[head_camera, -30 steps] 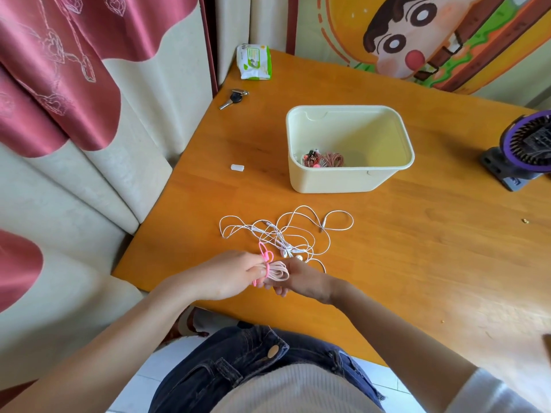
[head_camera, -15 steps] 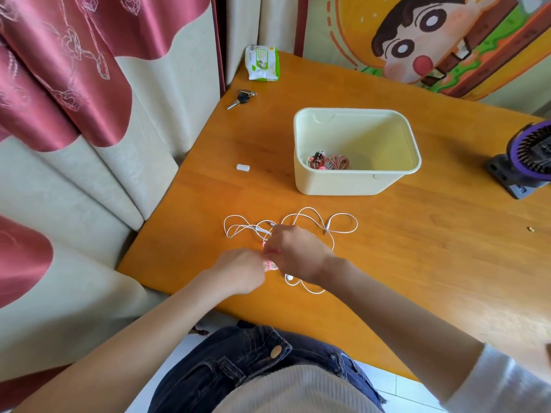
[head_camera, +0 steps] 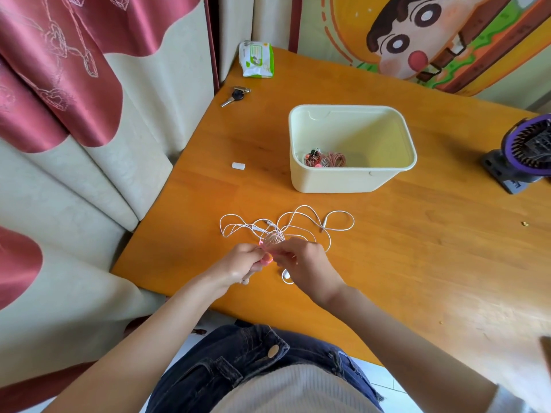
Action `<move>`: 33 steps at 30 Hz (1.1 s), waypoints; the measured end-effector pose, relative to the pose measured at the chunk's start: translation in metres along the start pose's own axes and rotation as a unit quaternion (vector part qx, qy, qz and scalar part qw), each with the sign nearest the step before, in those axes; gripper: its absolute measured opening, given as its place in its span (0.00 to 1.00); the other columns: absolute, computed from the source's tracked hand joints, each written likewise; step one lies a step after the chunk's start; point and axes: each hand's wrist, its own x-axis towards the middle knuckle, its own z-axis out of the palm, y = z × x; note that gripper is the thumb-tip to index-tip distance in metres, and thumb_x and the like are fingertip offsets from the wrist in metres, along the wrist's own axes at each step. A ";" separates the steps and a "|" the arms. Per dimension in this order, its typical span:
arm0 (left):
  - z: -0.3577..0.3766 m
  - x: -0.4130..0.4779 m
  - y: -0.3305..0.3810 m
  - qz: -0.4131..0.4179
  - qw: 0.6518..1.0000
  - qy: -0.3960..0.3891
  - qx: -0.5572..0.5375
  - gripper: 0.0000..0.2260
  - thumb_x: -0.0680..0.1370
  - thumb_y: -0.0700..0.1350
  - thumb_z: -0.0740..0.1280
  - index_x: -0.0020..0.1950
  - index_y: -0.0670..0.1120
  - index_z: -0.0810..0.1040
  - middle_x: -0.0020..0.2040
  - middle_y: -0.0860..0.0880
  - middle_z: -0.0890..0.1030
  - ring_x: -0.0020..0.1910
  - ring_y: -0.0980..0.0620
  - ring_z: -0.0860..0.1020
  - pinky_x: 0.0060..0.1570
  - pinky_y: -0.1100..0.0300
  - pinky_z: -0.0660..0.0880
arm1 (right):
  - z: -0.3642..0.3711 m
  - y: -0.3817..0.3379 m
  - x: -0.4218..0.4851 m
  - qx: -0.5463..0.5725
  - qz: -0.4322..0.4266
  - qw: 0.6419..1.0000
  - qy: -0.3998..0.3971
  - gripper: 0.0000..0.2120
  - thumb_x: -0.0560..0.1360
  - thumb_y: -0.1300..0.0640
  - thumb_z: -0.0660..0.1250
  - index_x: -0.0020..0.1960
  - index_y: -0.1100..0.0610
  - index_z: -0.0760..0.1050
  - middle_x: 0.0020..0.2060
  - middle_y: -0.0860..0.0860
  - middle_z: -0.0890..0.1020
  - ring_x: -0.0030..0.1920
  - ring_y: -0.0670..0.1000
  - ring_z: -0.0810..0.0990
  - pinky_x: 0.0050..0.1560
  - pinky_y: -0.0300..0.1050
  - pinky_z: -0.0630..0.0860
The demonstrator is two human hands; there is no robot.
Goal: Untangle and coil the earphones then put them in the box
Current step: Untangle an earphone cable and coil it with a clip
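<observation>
Pink earphones [head_camera: 269, 244], wound into a small coil, sit between my two hands just above the near table edge. My left hand [head_camera: 240, 265] grips the coil's pink end from the left. From the right, my right hand [head_camera: 304, 260] pinches the same coil. White earphones [head_camera: 298, 226] lie tangled in loose loops on the table just beyond my hands, one earbud showing below my right hand. The cream box [head_camera: 351, 181] stands open farther back, with a coiled reddish pair of earphones [head_camera: 326, 159] in its near left corner.
Keys [head_camera: 235, 96] and a green wet-wipe pack [head_camera: 257, 59] lie at the table's far left corner. A small white piece [head_camera: 238, 166] rests left of the box. A purple desk fan [head_camera: 521, 153] stands at the right edge. Curtains hang along the left.
My right hand came over the pink coil from its near side and now pinches it from the right. The coil has shifted slightly away from me, over the white tangle.
</observation>
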 end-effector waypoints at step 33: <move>0.023 -0.008 0.008 0.125 0.974 0.136 -0.132 0.07 0.81 0.47 0.59 0.51 0.48 0.75 0.33 0.56 0.75 0.32 0.61 0.72 0.34 0.70 0.69 | -0.006 -0.006 0.007 0.179 0.115 0.973 0.087 0.06 0.70 0.57 0.74 0.46 0.53 0.80 0.37 0.48 0.85 0.36 0.38 0.82 0.37 0.28 0.73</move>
